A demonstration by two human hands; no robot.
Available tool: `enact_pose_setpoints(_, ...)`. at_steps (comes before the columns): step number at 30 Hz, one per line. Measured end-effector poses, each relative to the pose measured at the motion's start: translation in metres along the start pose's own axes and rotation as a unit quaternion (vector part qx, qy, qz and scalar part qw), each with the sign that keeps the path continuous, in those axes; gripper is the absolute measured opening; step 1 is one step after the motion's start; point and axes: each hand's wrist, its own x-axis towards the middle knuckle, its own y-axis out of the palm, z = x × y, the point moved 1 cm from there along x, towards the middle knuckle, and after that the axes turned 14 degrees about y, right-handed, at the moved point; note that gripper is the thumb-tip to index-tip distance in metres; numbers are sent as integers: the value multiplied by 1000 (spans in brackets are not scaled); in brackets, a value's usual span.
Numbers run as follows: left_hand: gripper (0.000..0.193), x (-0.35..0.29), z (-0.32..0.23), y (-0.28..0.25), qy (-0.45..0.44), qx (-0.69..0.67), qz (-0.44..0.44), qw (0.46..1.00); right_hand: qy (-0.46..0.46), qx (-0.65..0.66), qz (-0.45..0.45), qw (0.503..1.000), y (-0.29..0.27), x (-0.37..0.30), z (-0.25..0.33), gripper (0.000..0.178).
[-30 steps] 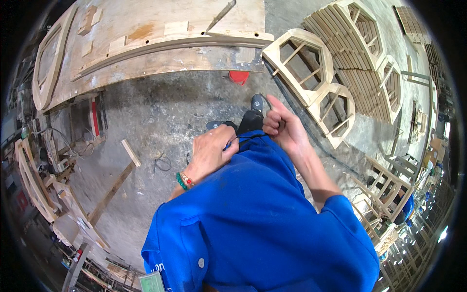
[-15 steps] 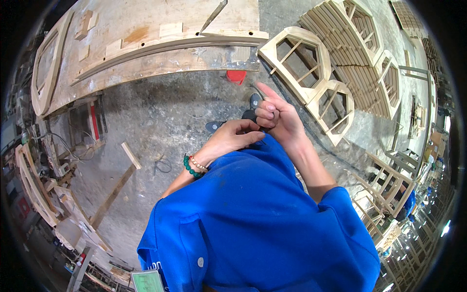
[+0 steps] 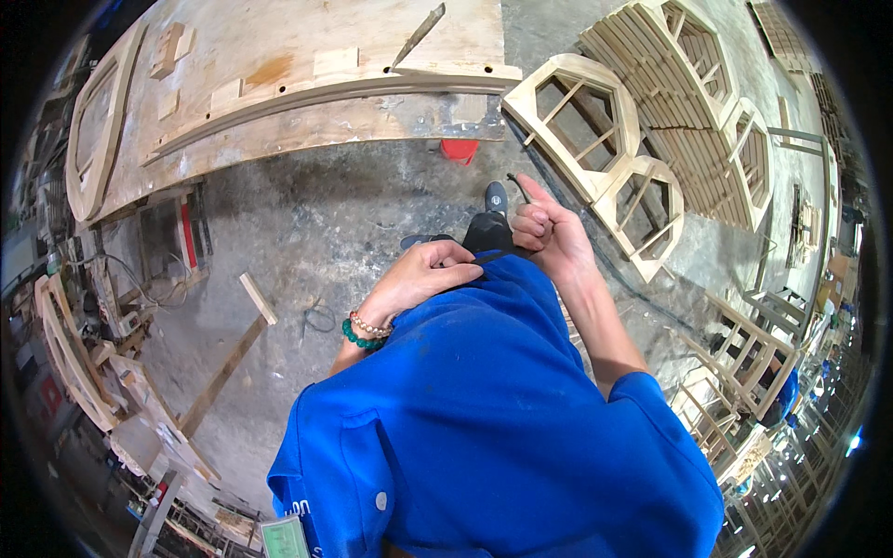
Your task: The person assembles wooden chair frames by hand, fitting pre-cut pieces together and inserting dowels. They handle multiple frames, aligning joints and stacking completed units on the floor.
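My left hand (image 3: 430, 277), with green and pale bead bracelets on the wrist, is closed in a pinch at the lower edge of my blue garment (image 3: 493, 391). A dark strip shows at its fingertips. To the right and apart from it, my right hand (image 3: 558, 240) is raised with its fingers curled and the index finger pointing forward. A thin dark strip (image 3: 521, 191) lies along that index finger and sticks out past its tip. Whether both hands hold the same strip is unclear.
Ahead is a wooden worktable (image 3: 307, 130) with a long curved strip (image 3: 353, 88) and small blocks. A red container (image 3: 459, 151) sits beneath its edge. Arched wooden frames (image 3: 581, 112) lie at right, beside a stack of frames (image 3: 660, 74). A wood offcut (image 3: 259, 298) lies on the floor, left.
My hands have moved apart, the right one a little away to the right. The dark strip now shows past the right index finger.
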Motion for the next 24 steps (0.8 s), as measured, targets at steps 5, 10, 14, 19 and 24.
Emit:
enact_pose_setpoints(5, 26, -16, -4, -16, -13, -25, 31, 999, 0, -23, 59, 998, 17, 22, 9, 53)
enact_pose_setpoints(10, 21, -37, -7, -19, 13, -34, -35, 999, 16, -40, 86, 995, 33, 30, 6, 52)
enact_pose_setpoints(14, 14, -42, -1, -16, 19, 24, -35, 999, 14, -63, 54, 996, 27, 22, 0, 53)
enact_pose_setpoints(19, 12, -49, -18, -24, 141, 363, -11, 921, 33, -78, 54, 995, 40, 34, -9, 53)
enact_pose_setpoints(24, 13, -42, -19, 1, 184, 492, -147, 838, 41, -27, 34, 998, 24, 17, 1, 49)
